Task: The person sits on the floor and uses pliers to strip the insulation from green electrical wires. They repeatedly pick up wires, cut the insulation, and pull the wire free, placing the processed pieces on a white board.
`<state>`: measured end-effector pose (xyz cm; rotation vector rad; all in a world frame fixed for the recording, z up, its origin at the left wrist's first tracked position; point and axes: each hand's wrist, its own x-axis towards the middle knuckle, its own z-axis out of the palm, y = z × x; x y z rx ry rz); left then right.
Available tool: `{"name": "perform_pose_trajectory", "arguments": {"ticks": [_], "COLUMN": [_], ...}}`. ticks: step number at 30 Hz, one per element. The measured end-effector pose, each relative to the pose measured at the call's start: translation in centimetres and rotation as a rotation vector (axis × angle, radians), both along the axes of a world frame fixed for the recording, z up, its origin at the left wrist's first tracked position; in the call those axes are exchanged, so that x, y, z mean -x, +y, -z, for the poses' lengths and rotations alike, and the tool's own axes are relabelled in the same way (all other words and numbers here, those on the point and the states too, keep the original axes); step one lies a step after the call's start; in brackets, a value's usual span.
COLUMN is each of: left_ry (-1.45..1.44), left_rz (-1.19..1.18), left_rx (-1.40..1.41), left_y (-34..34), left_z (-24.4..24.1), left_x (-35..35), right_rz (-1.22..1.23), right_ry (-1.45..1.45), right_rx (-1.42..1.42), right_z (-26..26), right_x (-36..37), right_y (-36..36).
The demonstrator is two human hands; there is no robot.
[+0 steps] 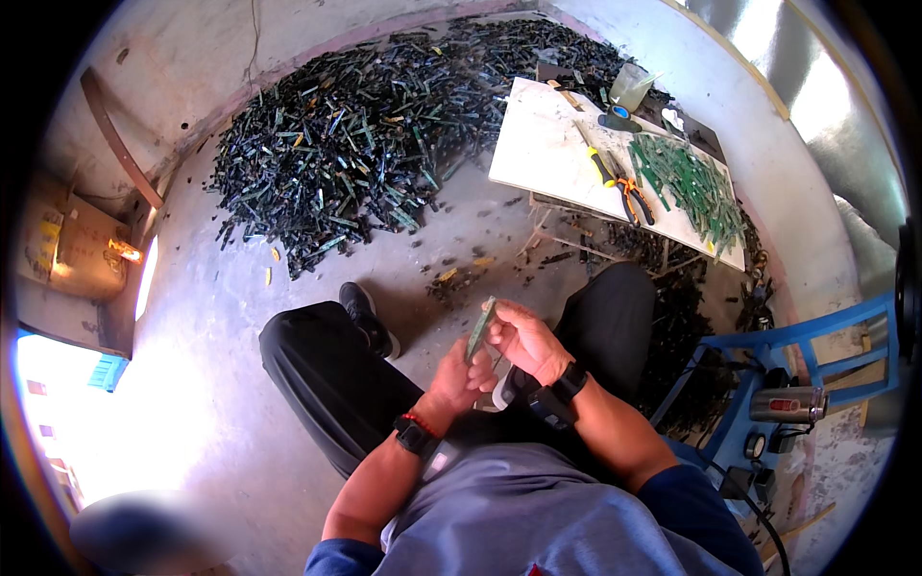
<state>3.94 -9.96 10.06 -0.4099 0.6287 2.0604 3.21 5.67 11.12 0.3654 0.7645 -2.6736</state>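
Observation:
Between both hands, above the floor in front of my lap, is a narrow green strip, which looks like a piece of circuit board. It stands at a steep tilt. My left hand grips its lower end. My right hand pinches it near the top, with thumb and fingertips at its edge. Fingers hide part of its sides. On the white board to the front right lies a heap of similar green strips. Beside that heap rest orange-and-black pliers and a yellow-and-black screwdriver.
A large pile of dark strips spreads along the far wall. The board also bears a dark-handled tool and a translucent cup. At right, a blue chair carries a metal flask and cables. A cardboard box stands left.

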Motion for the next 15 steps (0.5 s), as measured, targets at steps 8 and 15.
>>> {"name": "perform_pose_trajectory", "arguments": {"ticks": [8,15], "left_ry": [-0.009,0.023], "left_rz": [-0.016,0.035], "left_rx": [0.078,0.049], "left_y": [0.4,-0.2], "left_z": [0.1,0.6], "left_x": [0.5,0.8], "right_rz": [0.005,0.026], "right_ry": [0.013,-0.032], "right_rx": [-0.089,-0.081], "right_z": [-0.2,-0.3], "right_x": [0.3,-0.9], "right_y": [0.8,0.9]}}
